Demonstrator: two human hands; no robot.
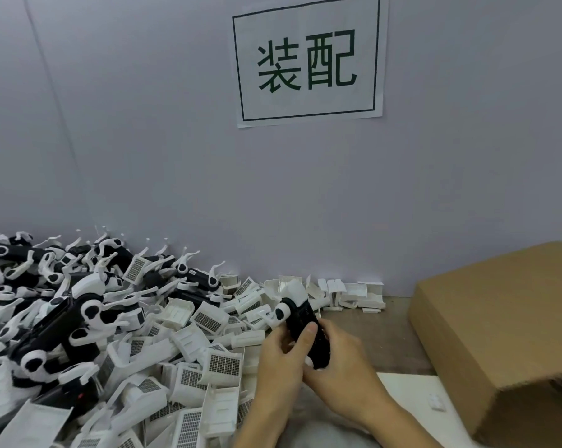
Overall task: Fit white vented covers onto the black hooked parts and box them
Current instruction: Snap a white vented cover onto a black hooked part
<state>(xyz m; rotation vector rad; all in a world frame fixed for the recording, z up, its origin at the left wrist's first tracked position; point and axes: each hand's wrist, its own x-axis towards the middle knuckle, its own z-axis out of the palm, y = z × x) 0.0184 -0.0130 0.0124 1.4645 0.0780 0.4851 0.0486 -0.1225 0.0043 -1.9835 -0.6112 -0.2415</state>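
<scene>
While the black hooked part (307,331) is gripped by both the left hand (281,354) and the right hand (336,363), its white vented cover (294,291) seems just fitted, so boxing in the cardboard box (499,334) to the right is judged next.

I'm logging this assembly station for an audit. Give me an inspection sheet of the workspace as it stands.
Surface: brown tabletop; white sheet near the hands.
Job's things: black hooked part held in both hands, a white cover at its top end; cardboard box at right.
Clutter: heap of loose white vented covers; pile of black hooked parts at left.
Grippers: left hand and right hand both grip the part.
Cables: nothing seen.
Surroundings: grey wall bearing a printed sign.
</scene>
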